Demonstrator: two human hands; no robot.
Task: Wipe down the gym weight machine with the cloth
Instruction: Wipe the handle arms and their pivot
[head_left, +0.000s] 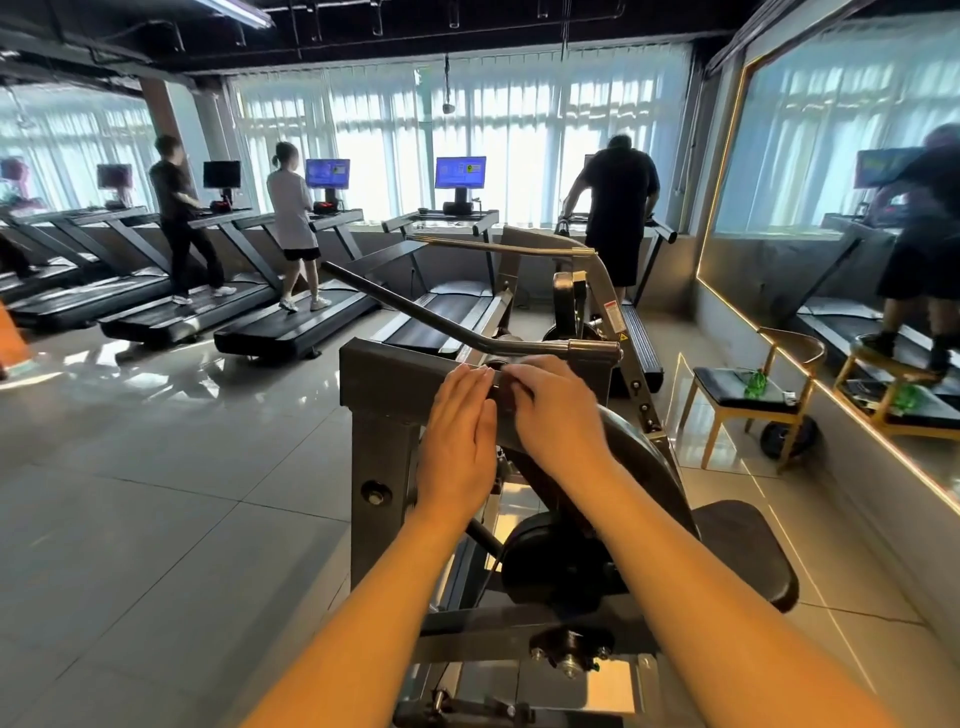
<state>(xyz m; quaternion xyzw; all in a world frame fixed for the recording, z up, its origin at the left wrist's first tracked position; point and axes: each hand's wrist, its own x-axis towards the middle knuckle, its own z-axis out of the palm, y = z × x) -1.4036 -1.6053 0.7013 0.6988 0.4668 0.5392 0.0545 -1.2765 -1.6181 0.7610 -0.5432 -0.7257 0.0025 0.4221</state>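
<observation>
Left hand (457, 441) lies flat, fingers straight, on the grey steel weight-machine beam (384, 379), likely steadying. Right hand (556, 415) curls beside it; whether it holds a cloth, I cannot tell.

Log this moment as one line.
left hand flat on weight machine beam | right hand beside it | cloth not visible

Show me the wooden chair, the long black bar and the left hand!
wooden chair (723, 387): head view, on its dark seat cushion.
long black bar (400, 304): head view, midway along the bar.
left hand (457, 436): head view, on the back of the hand.
</observation>
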